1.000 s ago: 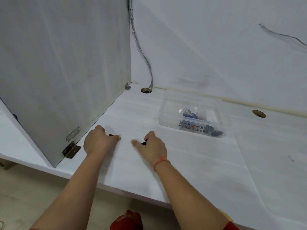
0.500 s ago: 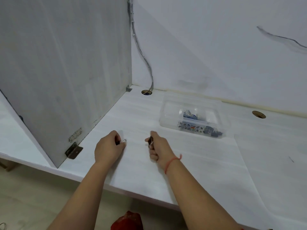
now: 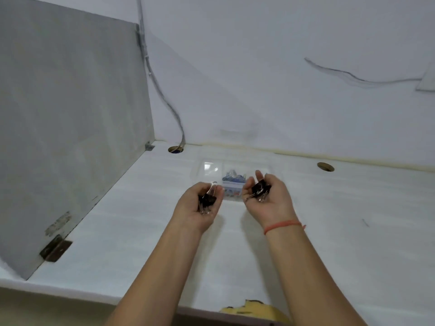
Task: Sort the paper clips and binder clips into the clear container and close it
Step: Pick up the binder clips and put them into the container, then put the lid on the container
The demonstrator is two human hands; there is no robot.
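Note:
My left hand is turned palm up and cups black binder clips with silver handles. My right hand, also palm up, cups more black binder clips. Both hands hover just in front of the clear container, which stands open on the white desk. Blue and mixed-colour clips lie inside it, partly hidden behind my hands. No lid can be made out.
A grey partition panel stands at the left with a hinge at its base. Two cable holes sit along the back wall, a cable running into the left one.
Both hands have lifted off the desk with the binder clips, turned palm up and moved forward to the container. The camera has tilted up.

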